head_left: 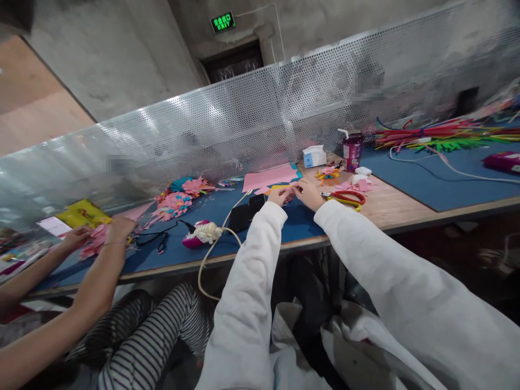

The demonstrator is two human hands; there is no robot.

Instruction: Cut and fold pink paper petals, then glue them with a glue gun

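Observation:
My left hand point(279, 195) and my right hand point(307, 195) meet over the blue table mat, fingertips pinched together. Between them is a small piece of pink paper point(291, 186), partly hidden by the fingers. Just behind my hands lie yellow paper point(280, 187) and a larger pink sheet point(270, 177), which rests on blue paper. Scissors point(345, 198) with red and yellow handles lie to the right of my right hand. Beyond them are an orange and yellow paper flower point(327, 173) and pink paper scraps point(358, 186).
To the left, a co-worker's hands point(119, 228) handle pink paper near pink paper flowers point(174, 203). A power strip point(203, 233) with a pale cable and a black box point(239, 216) stand nearer. A purple cup point(352, 151), tissue pack point(314, 156) and pipe cleaners point(430, 135) are right.

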